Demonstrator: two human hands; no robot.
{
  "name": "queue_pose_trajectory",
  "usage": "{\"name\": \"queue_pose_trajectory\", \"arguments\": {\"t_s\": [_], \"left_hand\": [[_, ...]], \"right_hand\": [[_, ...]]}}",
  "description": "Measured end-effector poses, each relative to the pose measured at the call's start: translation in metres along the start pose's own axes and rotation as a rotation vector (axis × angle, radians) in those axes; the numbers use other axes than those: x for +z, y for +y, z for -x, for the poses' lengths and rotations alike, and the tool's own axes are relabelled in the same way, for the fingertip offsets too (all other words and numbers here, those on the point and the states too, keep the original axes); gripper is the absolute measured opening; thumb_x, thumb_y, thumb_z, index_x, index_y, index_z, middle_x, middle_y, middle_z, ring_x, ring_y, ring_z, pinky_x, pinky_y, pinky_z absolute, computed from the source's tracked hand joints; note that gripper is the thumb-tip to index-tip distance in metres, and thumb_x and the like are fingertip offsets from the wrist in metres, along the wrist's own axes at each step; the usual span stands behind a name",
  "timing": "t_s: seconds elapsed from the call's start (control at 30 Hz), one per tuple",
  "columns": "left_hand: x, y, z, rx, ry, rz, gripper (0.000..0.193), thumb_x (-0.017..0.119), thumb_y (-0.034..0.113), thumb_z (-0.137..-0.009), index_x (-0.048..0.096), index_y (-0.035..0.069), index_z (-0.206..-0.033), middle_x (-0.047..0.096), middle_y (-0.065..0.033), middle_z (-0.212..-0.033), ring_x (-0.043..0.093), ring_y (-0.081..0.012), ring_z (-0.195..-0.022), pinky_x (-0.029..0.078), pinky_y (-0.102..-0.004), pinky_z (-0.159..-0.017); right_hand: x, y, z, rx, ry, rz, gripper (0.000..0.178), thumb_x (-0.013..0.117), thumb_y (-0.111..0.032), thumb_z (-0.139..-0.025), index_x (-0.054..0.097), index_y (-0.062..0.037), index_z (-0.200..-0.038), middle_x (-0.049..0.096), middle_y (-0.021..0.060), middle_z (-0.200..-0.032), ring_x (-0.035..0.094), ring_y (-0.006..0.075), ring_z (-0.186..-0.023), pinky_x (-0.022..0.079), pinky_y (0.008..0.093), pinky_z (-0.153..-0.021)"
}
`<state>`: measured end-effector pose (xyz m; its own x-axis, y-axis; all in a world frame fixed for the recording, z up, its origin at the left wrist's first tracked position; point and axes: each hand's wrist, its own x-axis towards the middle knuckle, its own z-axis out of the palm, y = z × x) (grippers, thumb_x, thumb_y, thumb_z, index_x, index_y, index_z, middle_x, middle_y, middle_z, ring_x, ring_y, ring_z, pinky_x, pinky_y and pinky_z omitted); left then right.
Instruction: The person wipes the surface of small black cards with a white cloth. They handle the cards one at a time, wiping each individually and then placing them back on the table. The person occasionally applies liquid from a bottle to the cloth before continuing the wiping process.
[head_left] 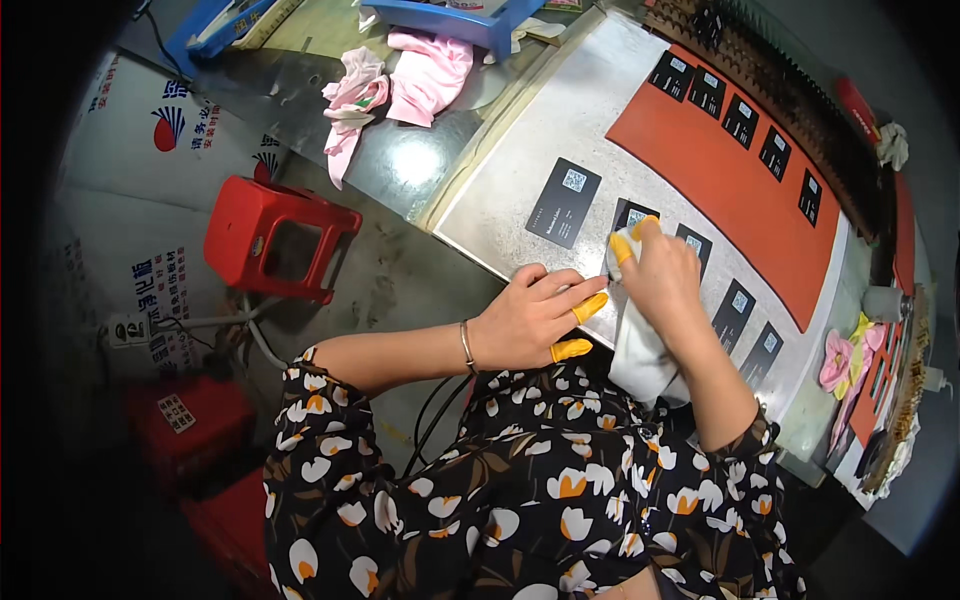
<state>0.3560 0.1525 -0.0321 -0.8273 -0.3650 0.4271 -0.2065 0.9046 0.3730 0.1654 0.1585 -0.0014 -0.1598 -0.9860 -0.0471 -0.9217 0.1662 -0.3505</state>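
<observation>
My right hand (pixel 662 280), with yellow finger cots on its tips, is closed on a white cloth (pixel 640 350). The bunched cloth presses onto a black card (pixel 629 212) with a square code, partly hidden beneath. The cloth's loose end hangs over the table's near edge. My left hand (pixel 530 318) lies at that edge with fingers spread, holding nothing I can see. Yellow cots cover its thumb and index finger, and another fingertip reaches the lower side of the same card. To the left lies a larger-looking black card (pixel 564 202), apart from both hands.
More black cards (pixel 735 308) continue rightward along the pale work surface (pixel 520 150). Behind them, several cards rest on an orange-red sheet (pixel 660 125), beside a dark bristly strip (pixel 790 90). Pink cloths (pixel 430 78) and a blue tray (pixel 460 25) sit upper left. A red stool (pixel 240 230) stands left.
</observation>
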Motion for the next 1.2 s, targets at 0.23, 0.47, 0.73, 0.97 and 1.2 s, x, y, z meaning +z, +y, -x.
{"name": "queue_pose_trajectory", "arguments": {"t_s": [0.23, 0.47, 0.73, 0.97, 1.2], "left_hand": [[-0.038, -0.032, 0.015, -0.054, 0.103, -0.043, 0.040, 0.065, 0.021, -0.072, 0.057, 0.003, -0.106, 0.055, -0.0096, -0.118, 0.054, -0.0251, -0.096, 0.041, -0.0358, -0.073], [-0.045, -0.053, 0.017, -0.044, 0.015, -0.172, 0.046, 0.066, 0.028, -0.071, 0.056, 0.005, -0.110, 0.054, -0.0061, -0.120, 0.053, -0.0219, -0.097, 0.039, -0.0346, -0.076], [-0.043, -0.057, 0.025, -0.033, 0.054, -0.134, 0.041, 0.063, 0.029, -0.075, 0.058, 0.007, -0.109, 0.055, -0.0042, -0.120, 0.054, -0.0206, -0.097, 0.039, -0.0340, -0.075], [-0.068, -0.089, -0.002, -0.322, 0.186, 0.173, 0.073, 0.072, 0.030, -0.070, 0.040, 0.002, -0.129, 0.047, -0.0186, -0.122, 0.045, -0.0324, -0.112, 0.035, -0.0398, -0.094], [-0.058, -0.087, -0.061, -0.169, -0.355, -0.058, 0.107, 0.080, 0.041, -0.054, 0.024, -0.001, -0.135, 0.037, -0.0183, -0.124, 0.033, -0.0324, -0.120, 0.024, -0.0429, -0.098]], "right_hand": [[-0.014, -0.014, 0.029, -0.150, -0.200, 0.031, 0.025, 0.059, -0.022, -0.076, 0.056, -0.0010, -0.088, 0.061, 0.0220, -0.065, 0.061, 0.0395, -0.063, 0.047, 0.0483, -0.061], [-0.010, -0.038, -0.079, -0.166, 0.103, -0.116, 0.031, 0.058, -0.029, -0.078, 0.060, 0.0022, -0.084, 0.062, 0.0253, -0.077, 0.060, 0.0404, -0.075, 0.046, 0.0473, -0.070], [0.021, -0.061, -0.062, -0.091, 0.094, -0.014, 0.025, 0.059, -0.022, -0.076, 0.057, 0.0033, -0.079, 0.062, 0.0243, -0.071, 0.062, 0.0400, -0.069, 0.049, 0.0471, -0.065], [0.017, -0.070, 0.004, -0.268, -0.177, -0.091, 0.020, 0.056, -0.015, -0.075, 0.053, 0.0035, -0.083, 0.060, 0.0226, -0.065, 0.060, 0.0391, -0.062, 0.049, 0.0467, -0.060], [-0.045, 0.008, 0.070, -0.120, -0.259, -0.379, 0.028, 0.061, -0.027, -0.077, 0.056, -0.0025, -0.089, 0.056, 0.0195, -0.060, 0.058, 0.0370, -0.060, 0.045, 0.0418, -0.057]]}}
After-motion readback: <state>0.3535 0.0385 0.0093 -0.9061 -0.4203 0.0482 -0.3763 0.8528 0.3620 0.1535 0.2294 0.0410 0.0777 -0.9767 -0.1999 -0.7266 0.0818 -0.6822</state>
